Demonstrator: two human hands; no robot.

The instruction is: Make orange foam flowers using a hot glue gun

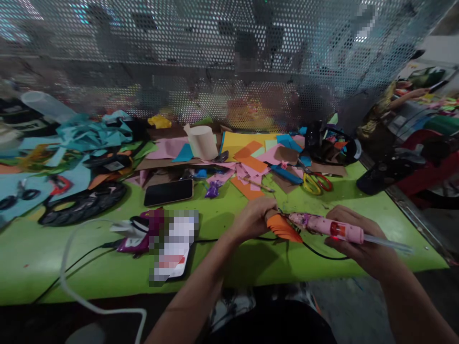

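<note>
My right hand (362,239) is closed around a pink hot glue gun (324,226) with a clear glue stick (389,243) sticking out of its back. A small red light glows on its side. Its nozzle points left and meets the orange paper piece (285,228), which looks layered or pleated. My left hand (254,217) pinches that orange paper from the left. Whether the nozzle touches the paper I cannot tell. A black cord (322,255) runs below the glue gun.
On the green table (229,267) lie a black phone (168,192), a second phone (175,243) with its screen lit, and a purple pouch-like item (138,241). Behind are scissors (315,183), paper scraps (251,155) and a paper roll (202,142). A perforated metal panel (215,62) stands at the back.
</note>
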